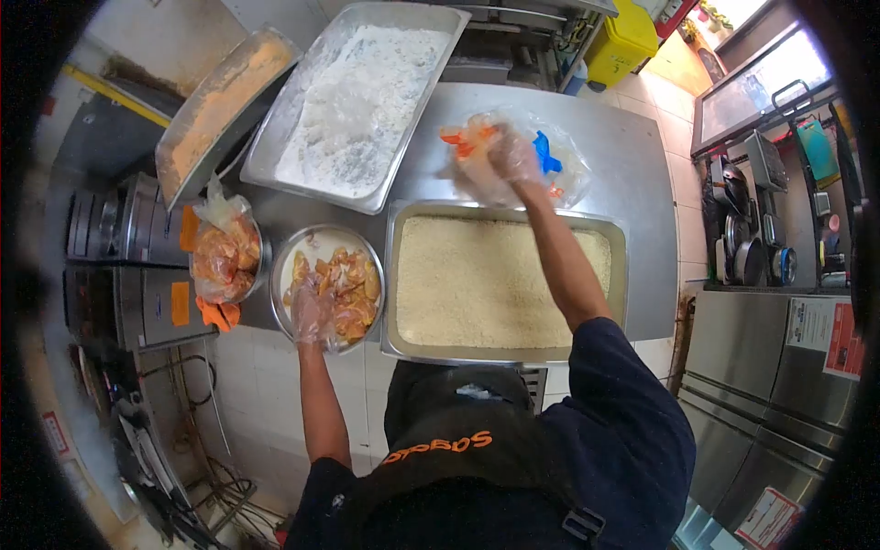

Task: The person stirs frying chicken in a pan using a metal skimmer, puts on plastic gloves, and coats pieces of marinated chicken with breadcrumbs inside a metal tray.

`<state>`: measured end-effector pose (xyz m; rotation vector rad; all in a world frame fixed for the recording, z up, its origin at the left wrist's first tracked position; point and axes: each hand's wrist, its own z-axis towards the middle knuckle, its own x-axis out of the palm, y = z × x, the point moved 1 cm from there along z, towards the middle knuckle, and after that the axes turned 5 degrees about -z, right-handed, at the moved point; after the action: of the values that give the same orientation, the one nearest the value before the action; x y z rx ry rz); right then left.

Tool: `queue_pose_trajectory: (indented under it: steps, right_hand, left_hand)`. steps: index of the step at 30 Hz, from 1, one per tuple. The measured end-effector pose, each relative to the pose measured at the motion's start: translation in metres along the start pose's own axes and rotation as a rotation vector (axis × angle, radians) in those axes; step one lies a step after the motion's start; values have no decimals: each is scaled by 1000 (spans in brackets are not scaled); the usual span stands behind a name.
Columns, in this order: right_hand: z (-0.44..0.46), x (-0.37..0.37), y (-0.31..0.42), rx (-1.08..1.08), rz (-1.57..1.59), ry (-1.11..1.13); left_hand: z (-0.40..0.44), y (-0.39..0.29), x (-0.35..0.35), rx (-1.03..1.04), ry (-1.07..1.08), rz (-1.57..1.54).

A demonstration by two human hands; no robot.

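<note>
My left hand (pixel 314 316), in a clear plastic glove, reaches into a round metal bowl (pixel 377 266) of raw, yellowish chicken pieces (pixel 353 293). Its fingertips are sunk among the pieces, so how far they are closed does not show. Across the table my gloved right hand (pixel 515 158), smeared by motion, grips a clear plastic bag (pixel 573 179) with orange and blue parts. Between my arms, nearer my body, sits a deep rectangular metal tray (pixel 392 312) filled with pale yellow crumbs (pixel 486 284).
Beyond the bowl, a large metal pan (pixel 443 87) of white flour (pixel 353 110) rests on the steel table (pixel 646 229). A tilted container (pixel 229 105) of orange-brown powder leans at its left. Bagged meat (pixel 227 257) sits left of the bowl. A steel fridge (pixel 742 353) stands right.
</note>
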<state>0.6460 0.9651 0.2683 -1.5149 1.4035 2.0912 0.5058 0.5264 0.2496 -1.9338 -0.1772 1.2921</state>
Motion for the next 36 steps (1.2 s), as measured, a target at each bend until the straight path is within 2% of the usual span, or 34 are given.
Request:
queue_pose_trajectory:
  steps: [2, 4, 6, 7, 8, 9, 10, 11, 13, 14, 16, 17, 18, 20, 21, 23, 24, 26, 28, 30, 31, 33, 34, 36]
  right_hand:
    - [5, -36, 0, -31, -60, -32]
    - [10, -67, -2, -36, -198, -197]
    - [32, -54, -35, -129, -236, -219]
    - [43, -37, -53, -214, -271, -248]
    - [52, -7, -76, -211, -272, -252]
    - [59, 28, -99, -347, -50, -267]
    - [57, 33, -90, -485, 176, -276]
    - [54, 34, -86, -489, 181, -275]
    - [39, 54, -84, 501, 946, 372]
    - [35, 62, -79, 508, 952, 379]
    - [35, 70, -63, -336, 115, 532]
    - [30, 69, -50, -450, -236, 571]
    - [21, 69, -37, -453, -238, 573]
    - [-5, 47, -2, 471, 802, 633]
    - [-5, 46, -2, 466, 805, 629]
    - [-3, 45, -2, 264, 519, 572]
    - [-3, 43, -2, 163, 373, 544]
    - [-4, 42, -2, -58, 81, 511]
    - [-8, 41, -2, -333, -185, 506]
    - [-15, 38, -2, -618, -419, 457]
    - [-26, 21, 12, -455, -431, 497]
    - [-43, 16, -4, -535, -180, 152]
    - [-56, 13, -1, -542, -173, 154]
    - [-93, -12, 14, -684, -322, 39]
  left_hand:
    - [4, 8, 4, 14, 4, 92]
    - [5, -8, 0, 11, 7, 112]
    - [-3, -23, -7, 8, 18, 141]
    - [-5, -30, -10, 21, 14, 162]
    - [-4, -35, -10, 37, 9, 183]
    - [-4, -37, -8, 41, 7, 182]
    - [-5, -37, -6, -48, 24, 8]
    - [-5, -35, -6, -139, 41, -163]
    - [-4, -28, -5, -84, 23, -100]
    - [-5, -23, -4, -24, 14, -41]
    - [-4, -15, -2, 3, 13, 17]
    - [-1, -11, 0, 30, 6, 66]
    - [2, -1, 6, 27, 4, 64]
    - [6, 20, 13, -41, 13, -114]
    - [7, 8, 8, -36, 10, -113]
    - [-4, -28, -3, 6, 7, 30]
    - [-1, -24, 0, 3, 11, 30]
    - [3, -10, 4, -169, 42, -142]
    - [-2, -11, 2, -102, -96, -72]
    - [-3, -18, -15, -96, -99, 310]
    - [4, -6, -20, -122, -115, 318]
    - [13, 17, -21, -204, -58, 234]
    - [18, 16, -29, -210, -65, 238]
    - [22, 7, -41, -119, 169, 579]
